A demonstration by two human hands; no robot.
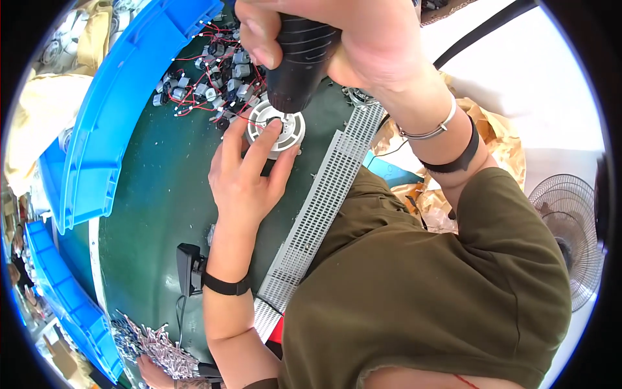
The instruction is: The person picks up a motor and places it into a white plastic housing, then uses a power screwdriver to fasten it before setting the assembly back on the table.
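My right hand (363,39) is wrapped round a black electric screwdriver (301,61), which points down at a white round plastic housing (295,133). The tool's tip meets the housing near its middle, or hovers just above it; I cannot tell which. My left hand (246,172) steadies that housing on the green work surface (162,175), its fingers spread over the face and rim. A dark wire runs by my left fingertips into the housing. Just beyond lies a pile of small grey motors (210,91) with red and black leads.
A perforated metal strip (317,220) edges the bench before my body. Blue plastic bins (97,149) stand on the left. At lower left, another person's hand (155,373) is beside a heap of wires (155,343). Brown paper (499,136) and a fan (564,227) are at right.
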